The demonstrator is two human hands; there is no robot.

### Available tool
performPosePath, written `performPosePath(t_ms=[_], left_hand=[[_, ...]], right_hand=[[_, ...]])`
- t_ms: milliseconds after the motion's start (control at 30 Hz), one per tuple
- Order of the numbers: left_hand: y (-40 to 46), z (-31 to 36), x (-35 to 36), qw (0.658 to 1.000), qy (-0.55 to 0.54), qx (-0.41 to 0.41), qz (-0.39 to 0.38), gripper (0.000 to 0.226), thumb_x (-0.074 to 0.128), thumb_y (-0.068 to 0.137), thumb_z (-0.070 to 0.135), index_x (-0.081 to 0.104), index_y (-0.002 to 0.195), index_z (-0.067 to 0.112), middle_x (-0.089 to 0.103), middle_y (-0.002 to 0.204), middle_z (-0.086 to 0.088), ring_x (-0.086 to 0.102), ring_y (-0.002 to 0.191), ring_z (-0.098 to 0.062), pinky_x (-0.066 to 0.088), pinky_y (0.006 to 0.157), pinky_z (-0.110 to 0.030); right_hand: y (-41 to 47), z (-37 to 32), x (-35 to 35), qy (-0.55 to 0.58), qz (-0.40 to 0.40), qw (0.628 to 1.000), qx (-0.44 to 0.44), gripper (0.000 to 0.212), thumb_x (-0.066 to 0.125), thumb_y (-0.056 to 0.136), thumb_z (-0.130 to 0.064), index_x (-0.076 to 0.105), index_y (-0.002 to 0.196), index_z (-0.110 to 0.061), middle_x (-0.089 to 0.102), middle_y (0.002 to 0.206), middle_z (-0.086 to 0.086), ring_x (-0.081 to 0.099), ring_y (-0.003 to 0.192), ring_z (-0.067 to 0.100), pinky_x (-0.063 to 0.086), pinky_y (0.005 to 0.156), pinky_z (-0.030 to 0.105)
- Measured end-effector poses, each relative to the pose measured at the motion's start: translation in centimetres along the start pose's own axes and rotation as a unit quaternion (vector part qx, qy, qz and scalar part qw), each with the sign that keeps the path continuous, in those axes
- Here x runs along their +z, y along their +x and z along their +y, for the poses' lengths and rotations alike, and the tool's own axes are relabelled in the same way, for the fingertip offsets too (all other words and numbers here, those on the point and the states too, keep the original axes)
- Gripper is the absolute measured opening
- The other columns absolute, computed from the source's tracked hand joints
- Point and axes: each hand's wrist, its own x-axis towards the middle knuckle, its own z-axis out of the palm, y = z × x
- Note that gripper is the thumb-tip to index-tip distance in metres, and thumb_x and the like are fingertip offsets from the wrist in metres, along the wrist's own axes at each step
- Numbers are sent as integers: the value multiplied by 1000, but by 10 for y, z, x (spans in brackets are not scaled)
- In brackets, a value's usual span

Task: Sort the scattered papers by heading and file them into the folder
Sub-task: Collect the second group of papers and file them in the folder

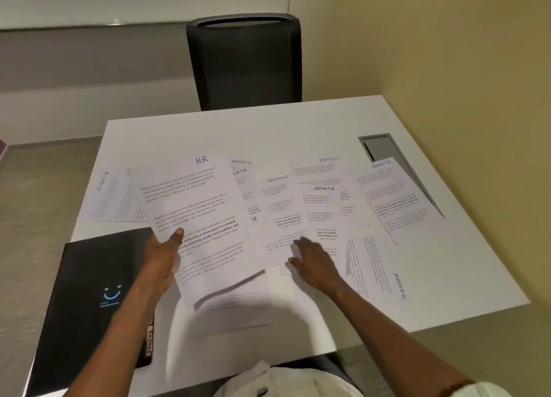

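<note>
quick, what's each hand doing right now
Left hand: gripping the HR sheet, thumb on top.
Right hand: open, fingers flat on the loose papers.

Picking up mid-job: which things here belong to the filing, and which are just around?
Job: HR sheet gripped by left hand; right hand on scattered ADMIN and SPORTS papers; black folder.
Just there: chair; table cutout.

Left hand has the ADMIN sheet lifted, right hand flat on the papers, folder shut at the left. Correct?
Not quite. The sheet held up by the left hand is headed HR, not ADMIN, as the head view shows. The right hand does lie flat on the papers, and the folder is shut at the left.
</note>
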Motion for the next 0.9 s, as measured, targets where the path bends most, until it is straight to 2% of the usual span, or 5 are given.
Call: performPosePath(t_ms=[100, 333, 500, 700, 900], left_hand=[[5, 10, -15, 1000, -2, 2, 17, 26, 67, 95, 15, 67, 119, 23, 76, 105, 4, 73, 96, -18, 57, 88, -43], [4, 29, -8, 1000, 3, -4, 10, 17, 64, 96, 14, 70, 108, 24, 77, 99, 4, 75, 87, -16, 62, 71, -37], [0, 34, 16, 1000, -15, 1, 1, 22, 62, 97, 8, 67, 112, 22, 78, 99, 4, 75, 86, -14, 61, 64, -30], [0, 38, 30, 1000, -12, 4, 0, 25, 63, 96, 11, 67, 117, 24, 76, 107, 2, 74, 95, -18, 58, 81, -38], [1, 40, 37, 1000, -14, -10, 17, 24, 65, 95, 10, 68, 109, 29, 78, 99, 4, 75, 87, -16, 61, 63, -33]], right_hand=[[25, 21, -5, -115, 4, 992, 42, 55, 43, 97, -45, 37, 141, -12, 26, 155, 12, 33, 137, 30, 40, 103, 46], [48, 88, -36, -148, -72, 978, 126, 45, 28, 101, -43, 38, 138, -20, 25, 153, 15, 31, 137, 33, 29, 108, 54], [68, 114, -63, -58, -36, 972, 227, 54, 49, 92, -41, 47, 129, -1, 37, 136, 16, 43, 126, 35, 40, 102, 48], [73, 124, -67, -90, 0, 952, 292, 55, 61, 89, -28, 42, 133, 0, 34, 139, 20, 41, 127, 35, 41, 101, 46], [85, 120, -71, -24, 49, 921, 386, 70, 76, 77, -20, 35, 130, -1, 33, 136, 22, 38, 125, 36, 42, 102, 43]])
